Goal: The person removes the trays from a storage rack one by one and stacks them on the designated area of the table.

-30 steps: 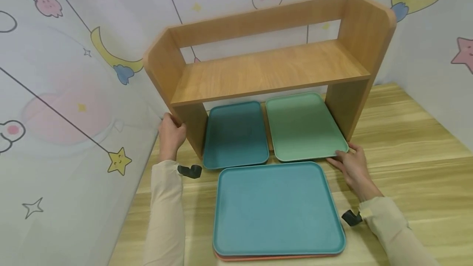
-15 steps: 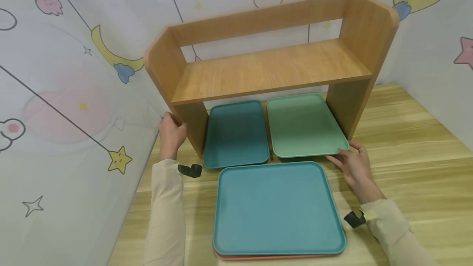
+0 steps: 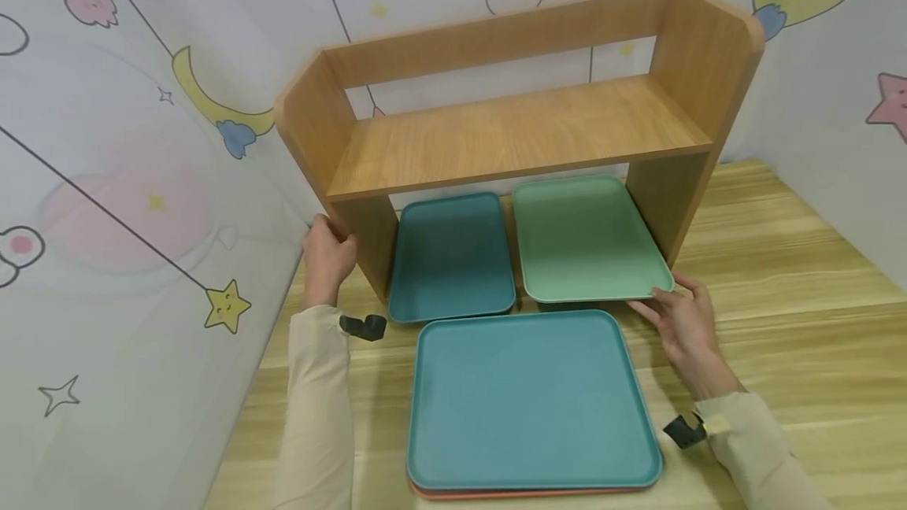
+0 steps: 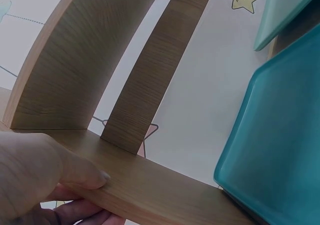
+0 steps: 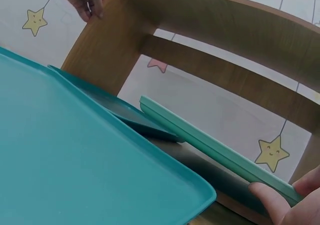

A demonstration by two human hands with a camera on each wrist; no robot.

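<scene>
A wooden two-tier shelf (image 3: 520,132) stands on the table, and my left hand (image 3: 329,262) grips the front edge of its left side panel; the left wrist view shows the thumb (image 4: 82,174) on the inner face and fingers behind. Under the shelf's board, on the right, lies a light green tray (image 3: 591,238). My right hand (image 3: 687,329) pinches its front right corner, thumb and fingers on opposite faces in the right wrist view. The tray's front edge is slightly raised, with a dark gap beneath. A dark teal tray (image 3: 453,258) lies beside it on the left.
In front of the shelf lies a large blue tray (image 3: 531,400), stacked on an orange one (image 3: 531,495) that shows only as a thin rim. Wood-grain tabletop (image 3: 794,321) extends to the right. A patterned white wall covering (image 3: 127,258) rises close at the left and behind.
The light green tray's front edge has risen a little, and the tray has shifted slightly right with my right hand. My left hand has stayed on the shelf's side panel.
</scene>
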